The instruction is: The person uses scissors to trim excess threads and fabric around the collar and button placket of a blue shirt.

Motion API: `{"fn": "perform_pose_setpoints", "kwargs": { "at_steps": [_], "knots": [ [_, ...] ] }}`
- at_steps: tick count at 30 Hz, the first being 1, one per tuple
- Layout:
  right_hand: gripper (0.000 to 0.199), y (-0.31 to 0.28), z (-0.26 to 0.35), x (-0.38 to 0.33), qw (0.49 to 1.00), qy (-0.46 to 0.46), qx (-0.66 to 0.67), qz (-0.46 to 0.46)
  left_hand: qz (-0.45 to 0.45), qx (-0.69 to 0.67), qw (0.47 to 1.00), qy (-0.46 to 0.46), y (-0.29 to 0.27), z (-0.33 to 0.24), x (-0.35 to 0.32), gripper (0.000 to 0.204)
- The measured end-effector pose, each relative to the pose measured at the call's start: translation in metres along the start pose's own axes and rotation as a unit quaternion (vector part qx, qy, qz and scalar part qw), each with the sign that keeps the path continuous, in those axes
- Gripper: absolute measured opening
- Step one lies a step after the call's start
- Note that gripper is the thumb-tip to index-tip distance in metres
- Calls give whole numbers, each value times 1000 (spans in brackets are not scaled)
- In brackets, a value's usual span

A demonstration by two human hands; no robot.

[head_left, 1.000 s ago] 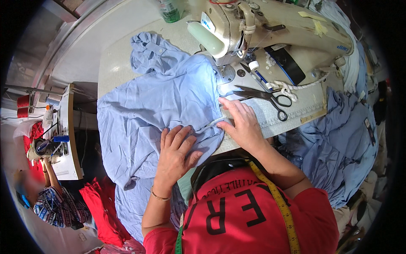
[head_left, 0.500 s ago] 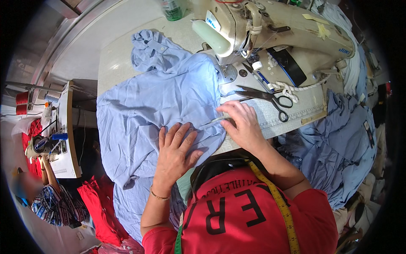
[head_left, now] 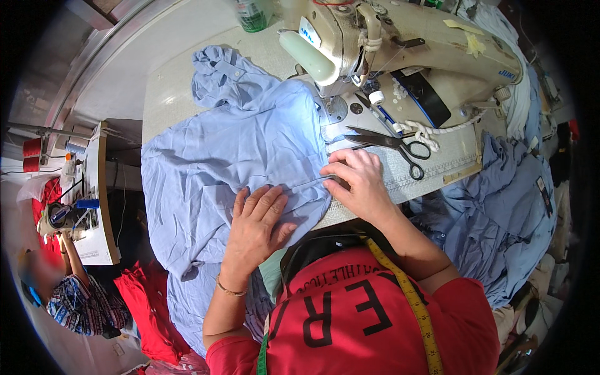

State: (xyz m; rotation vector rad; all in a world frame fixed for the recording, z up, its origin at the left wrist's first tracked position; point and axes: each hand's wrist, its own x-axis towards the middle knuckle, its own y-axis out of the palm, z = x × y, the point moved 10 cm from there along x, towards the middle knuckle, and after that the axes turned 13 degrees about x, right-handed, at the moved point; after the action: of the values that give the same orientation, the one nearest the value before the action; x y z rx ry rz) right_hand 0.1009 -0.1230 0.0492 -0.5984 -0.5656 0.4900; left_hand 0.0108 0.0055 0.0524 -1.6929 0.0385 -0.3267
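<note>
A light blue shirt [head_left: 206,147] with a button on its bunched far part lies spread over the sewing table [head_left: 165,90]. My left hand [head_left: 259,219] rests on the near part of the cloth, palm down with its fingers stretched out. At the cloth's right edge, my right hand [head_left: 356,178] has thumb and fingers closed in a pinch on the fabric. Its fingertips partly hide the edge. Black-handled scissors [head_left: 400,147] lie just beyond my right hand, blades pointing toward the shirt.
Behind the cloth stands a sewing machine [head_left: 350,44], its lamp lit over the needle plate [head_left: 335,108]. Right of it lie a dark phone [head_left: 425,97], white cord [head_left: 425,131] and small buttons [head_left: 399,90]. More blue garments [head_left: 487,212] hang at right. At far left a co-worker [head_left: 81,306] sits at another machine.
The pale open fold beside my right fingers has closed down flat. My left hand has slid slightly toward me and left; my right hand stays at the edge.
</note>
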Motion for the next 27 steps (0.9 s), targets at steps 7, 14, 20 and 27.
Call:
{"fn": "perform_pose_setpoints", "kwargs": {
  "at_steps": [7,14,20,27],
  "knots": [
    [15,0,-2,-1,1000,6,4,0,-18,-16,1000,-18,-2,11,-4,40],
    [15,1,-2,-1,1000,8,0,9,-35,6,999,-8,-12,7,1,40],
    [16,0,-2,0,1000,16,0,12,-16,4,1000,18,-4,-4,9,42],
    [16,-2,-5,0,999,38,5,10,14,4,1000,12,8,4,6,45]
  ]
}}
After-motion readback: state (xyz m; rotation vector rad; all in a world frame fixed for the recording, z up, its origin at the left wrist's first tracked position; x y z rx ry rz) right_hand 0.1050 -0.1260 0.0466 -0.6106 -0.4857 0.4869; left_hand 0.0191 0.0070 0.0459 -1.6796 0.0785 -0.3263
